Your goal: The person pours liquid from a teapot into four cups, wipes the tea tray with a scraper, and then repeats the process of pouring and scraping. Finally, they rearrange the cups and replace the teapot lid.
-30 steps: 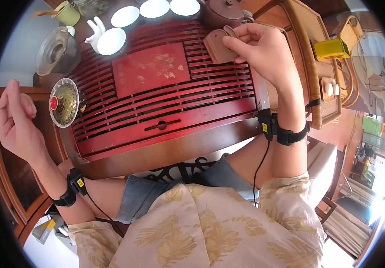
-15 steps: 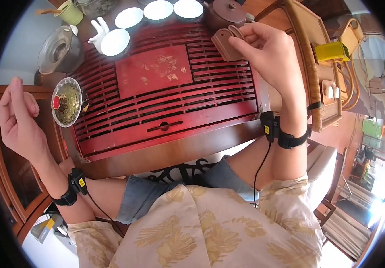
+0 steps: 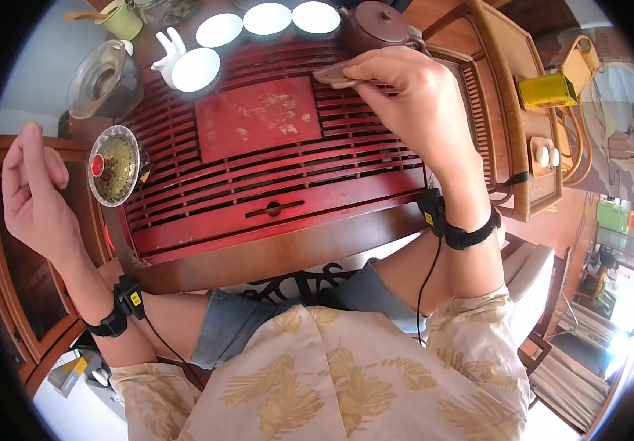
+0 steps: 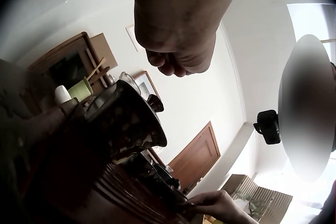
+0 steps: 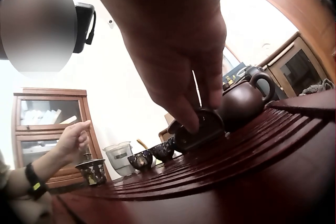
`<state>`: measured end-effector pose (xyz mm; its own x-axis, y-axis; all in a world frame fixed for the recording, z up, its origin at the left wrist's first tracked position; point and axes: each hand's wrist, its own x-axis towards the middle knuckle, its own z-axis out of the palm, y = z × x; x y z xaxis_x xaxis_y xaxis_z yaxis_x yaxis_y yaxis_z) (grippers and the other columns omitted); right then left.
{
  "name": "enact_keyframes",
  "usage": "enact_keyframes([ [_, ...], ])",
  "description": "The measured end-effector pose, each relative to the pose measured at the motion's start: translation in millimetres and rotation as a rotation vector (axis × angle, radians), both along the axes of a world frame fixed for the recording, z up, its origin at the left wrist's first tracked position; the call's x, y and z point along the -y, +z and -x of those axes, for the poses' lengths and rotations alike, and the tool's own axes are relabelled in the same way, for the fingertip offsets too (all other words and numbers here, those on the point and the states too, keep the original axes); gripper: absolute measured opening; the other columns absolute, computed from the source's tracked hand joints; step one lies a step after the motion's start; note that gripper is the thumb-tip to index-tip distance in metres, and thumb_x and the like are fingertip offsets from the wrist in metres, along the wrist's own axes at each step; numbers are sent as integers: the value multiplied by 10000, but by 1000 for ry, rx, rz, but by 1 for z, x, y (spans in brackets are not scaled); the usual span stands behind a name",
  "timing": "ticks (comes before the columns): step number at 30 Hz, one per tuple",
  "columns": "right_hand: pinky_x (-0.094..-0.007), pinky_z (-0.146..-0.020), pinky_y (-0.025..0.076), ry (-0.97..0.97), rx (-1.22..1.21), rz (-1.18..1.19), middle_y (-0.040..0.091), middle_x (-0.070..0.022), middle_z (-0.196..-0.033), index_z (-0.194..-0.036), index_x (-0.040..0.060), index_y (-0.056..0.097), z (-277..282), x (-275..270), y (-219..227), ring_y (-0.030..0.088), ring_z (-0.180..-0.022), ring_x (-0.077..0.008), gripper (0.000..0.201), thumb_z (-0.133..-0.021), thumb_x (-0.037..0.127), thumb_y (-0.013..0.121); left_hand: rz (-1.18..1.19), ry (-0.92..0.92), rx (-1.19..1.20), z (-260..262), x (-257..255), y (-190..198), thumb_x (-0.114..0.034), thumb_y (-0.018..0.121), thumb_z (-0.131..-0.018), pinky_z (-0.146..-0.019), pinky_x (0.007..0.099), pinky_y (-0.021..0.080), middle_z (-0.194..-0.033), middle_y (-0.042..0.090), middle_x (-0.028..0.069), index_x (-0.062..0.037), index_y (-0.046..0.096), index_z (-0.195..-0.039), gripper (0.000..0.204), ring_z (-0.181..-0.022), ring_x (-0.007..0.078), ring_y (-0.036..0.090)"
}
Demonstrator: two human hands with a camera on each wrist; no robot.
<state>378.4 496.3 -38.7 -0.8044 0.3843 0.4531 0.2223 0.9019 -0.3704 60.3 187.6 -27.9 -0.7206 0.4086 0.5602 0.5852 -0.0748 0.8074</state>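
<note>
In the head view my right hand (image 3: 423, 95) pinches a flat brown clay-like piece (image 3: 334, 73) between thumb and fingers, over the far right of the red slatted tea tray (image 3: 376, 184). The piece is tilted and seen nearly edge-on there; in the right wrist view its dark, rounded face (image 5: 202, 136) stands close over the slats, beside the brown teapot (image 5: 241, 106). On the left my left hand (image 3: 41, 202) is raised off the tray with loosely bent fingers, holding nothing. Nearest to it is a lidded tea bowl (image 3: 117, 173) with a red knob on its gold lid.
White-lined cups (image 3: 268, 20) line the tray's back, with another cup (image 3: 196, 71) beside a white hand-shaped ornament (image 3: 168, 55). A glass pitcher (image 3: 115, 84) and green pot (image 3: 124, 22) stand back left. A rattan shelf (image 3: 501, 95) flanks the right side, bearing a yellow tin (image 3: 548, 90).
My right hand has shifted left with the brown piece and turned it from face-up to nearly edge-on. The left hand stays nearly where it was.
</note>
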Motion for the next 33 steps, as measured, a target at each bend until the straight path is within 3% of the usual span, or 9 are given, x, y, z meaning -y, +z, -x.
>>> enact_keyframes([
  [5,-413,-871,629,-2,74,1,823,-54,-1010,-990,115,844,-9,-6,9,771,-991,-296,161,-868,45,764,-8,-9,-6,0,2,1,-62,682,-1122,-591,221,332,-755,585,12,77,737,-1263,206,-660,52,481],
  [11,-410,-850,627,-3,-34,-104,809,-27,-985,-984,100,840,6,2,1,746,-959,-270,165,-849,40,766,-17,26,-29,-7,-5,4,-57,705,-1106,-594,217,332,-724,578,4,81,750,-1246,202,-642,47,472],
  [21,-407,-833,620,70,194,-114,771,-26,-920,-947,113,841,-11,1,19,730,-966,-263,160,-815,39,788,-21,33,-39,-6,-5,4,-68,723,-1099,-591,214,327,-707,574,-5,75,763,-1234,201,-632,41,467],
  [27,-398,-819,619,18,34,-131,770,-27,-909,-930,99,827,-1,5,14,734,-963,-259,131,-821,43,783,-16,39,-42,-8,-7,4,-68,727,-1097,-589,217,329,-703,570,-7,73,766,-1228,197,-628,42,465],
  [33,-404,-834,625,91,90,-109,779,-30,-922,-941,99,823,1,3,10,738,-955,-274,153,-809,31,784,2,57,-31,-8,-6,4,-64,732,-1092,-587,217,328,-701,572,-7,68,767,-1211,181,-628,41,468],
])
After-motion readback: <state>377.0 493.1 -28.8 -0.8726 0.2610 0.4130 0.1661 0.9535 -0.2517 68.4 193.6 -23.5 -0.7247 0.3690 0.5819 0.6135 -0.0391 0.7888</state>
